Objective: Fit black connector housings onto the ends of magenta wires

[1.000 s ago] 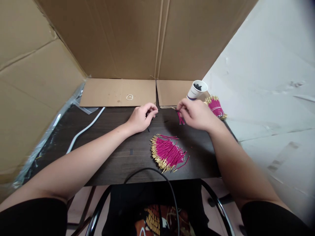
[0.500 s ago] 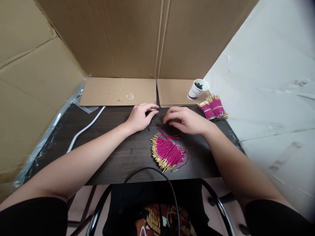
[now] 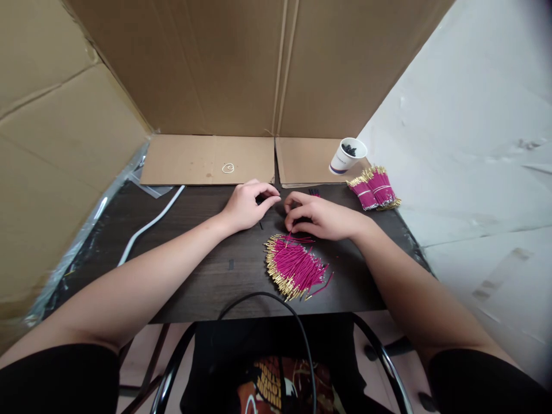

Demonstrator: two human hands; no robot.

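**Fingertips at the edge of the magenta pile**

My right hand [image 3: 317,215], near the centre of the frame, curls with thumb and forefinger at one end of a thin magenta stick with a gold tip [image 3: 288,240]; I cannot tell whether they pinch it. It slants over the top of a fanned pile of magenta, gold-tipped sticks [image 3: 298,265], lying just below centre on the dark wood-grain table [image 3: 198,276].

My left hand [image 3: 250,206], left of centre, is curved, thumb and forefinger tips close together; what they hold is too small to tell. A tiny black sliver [image 3: 261,226] lies just below it.

At right are banded magenta bundles [image 3: 373,188]; above them, a white paper cup [image 3: 341,160] holds small black pieces [image 3: 348,150].
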